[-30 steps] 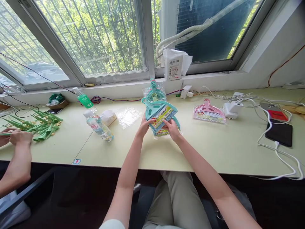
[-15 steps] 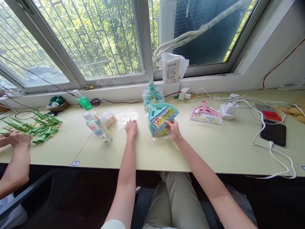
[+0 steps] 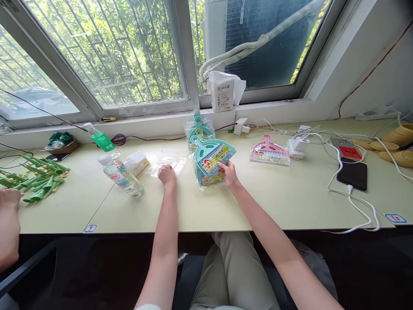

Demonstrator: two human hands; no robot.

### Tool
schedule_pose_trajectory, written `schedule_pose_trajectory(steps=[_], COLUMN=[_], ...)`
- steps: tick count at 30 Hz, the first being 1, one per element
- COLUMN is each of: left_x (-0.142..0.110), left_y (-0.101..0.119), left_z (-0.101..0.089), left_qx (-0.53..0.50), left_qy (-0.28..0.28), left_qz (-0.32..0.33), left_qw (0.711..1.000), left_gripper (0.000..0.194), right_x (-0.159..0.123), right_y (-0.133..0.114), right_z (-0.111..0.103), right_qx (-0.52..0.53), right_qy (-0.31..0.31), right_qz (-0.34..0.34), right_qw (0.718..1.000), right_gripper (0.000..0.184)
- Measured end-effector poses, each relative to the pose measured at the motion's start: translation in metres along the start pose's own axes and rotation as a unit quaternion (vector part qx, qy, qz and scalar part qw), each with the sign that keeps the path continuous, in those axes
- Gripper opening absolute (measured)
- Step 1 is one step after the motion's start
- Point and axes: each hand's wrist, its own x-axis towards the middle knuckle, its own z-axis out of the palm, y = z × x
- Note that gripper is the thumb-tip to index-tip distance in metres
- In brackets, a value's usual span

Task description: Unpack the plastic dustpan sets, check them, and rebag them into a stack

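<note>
My right hand (image 3: 228,173) pinches the lower right edge of a teal dustpan-and-brush set (image 3: 213,155) with a yellow label. That set is tilted above a stack of similar wrapped sets (image 3: 197,174), whose handles point toward the window. My left hand (image 3: 167,175) is closed, with its fingers curled at the near edge of a clear plastic bag (image 3: 174,161) lying on the table. A pink dustpan-and-brush set (image 3: 269,151) in clear wrap lies to the right, apart from both hands.
Two bottles, one green-labelled (image 3: 102,140) and one clear (image 3: 122,176), stand left beside a tissue pack (image 3: 136,163). Another person's hand (image 3: 9,200) is near green plant-like pieces (image 3: 45,183). White cables, a charger (image 3: 297,147) and a black phone (image 3: 352,174) lie right.
My left hand's fingers have drawn in from spread to curled at the bag. The teal set stays in my right hand. The whole view has shifted slightly to the right.
</note>
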Motion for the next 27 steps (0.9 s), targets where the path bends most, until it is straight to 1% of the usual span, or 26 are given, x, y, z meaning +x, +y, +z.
schedule_pose_trajectory(steps=[1,3,4,6,7,9,13,15,17,20,22,23,25,27], left_x=[0.001,0.001,0.001,-0.001,-0.002,-0.006,-0.014,-0.017,-0.018,-0.018,-0.020,-0.022,-0.027,-0.033], left_y=[0.000,0.001,0.002,0.008,0.011,0.020,0.034,0.037,0.037,0.037,0.039,0.041,0.048,0.056], left_z=[-0.002,-0.007,-0.010,-0.016,-0.019,-0.025,-0.029,-0.029,-0.028,-0.025,-0.025,-0.026,-0.030,-0.036], left_qx=[-0.021,-0.084,-0.123,-0.202,-0.233,-0.269,-0.271,-0.262,-0.251,-0.242,-0.250,-0.257,-0.268,-0.277], left_qy=[0.016,0.073,0.110,0.183,0.210,0.240,0.242,0.239,0.237,0.232,0.220,0.207,0.167,0.120], left_qz=[-0.008,-0.036,-0.052,-0.075,-0.077,-0.065,-0.021,-0.003,0.008,0.028,0.061,0.080,0.116,0.142], left_qw=[1.000,0.993,0.985,0.959,0.946,0.930,0.931,0.935,0.939,0.942,0.941,0.941,0.942,0.943], left_gripper=[0.018,0.018,0.019,0.024,0.025,0.026,0.021,0.020,0.019,0.019,0.018,0.018,0.020,0.020], right_x=[0.000,-0.001,-0.001,-0.002,-0.003,-0.005,-0.009,-0.008,-0.007,-0.003,-0.002,-0.002,-0.004,-0.007], right_y=[0.000,-0.001,-0.001,-0.004,-0.006,-0.011,-0.021,-0.023,-0.022,-0.018,-0.016,-0.016,-0.015,-0.015], right_z=[0.000,0.001,0.001,0.002,0.003,0.004,0.003,0.002,0.001,0.000,0.000,0.001,0.003,0.006], right_qx=[-0.003,-0.007,-0.008,-0.003,0.001,0.003,-0.053,-0.086,-0.108,-0.140,-0.158,-0.160,-0.147,-0.125], right_qy=[-0.003,-0.007,-0.010,-0.021,-0.032,-0.064,-0.145,-0.162,-0.150,-0.088,-0.053,-0.047,-0.065,-0.100], right_qz=[0.000,-0.001,0.000,0.006,0.010,0.016,0.026,0.029,0.027,0.011,-0.002,-0.003,0.005,0.023], right_qw=[1.000,1.000,1.000,1.000,0.999,0.998,0.988,0.983,0.982,0.986,0.986,0.986,0.987,0.987], right_gripper=[0.035,0.035,0.036,0.036,0.036,0.037,0.041,0.042,0.042,0.039,0.037,0.036,0.036,0.036])
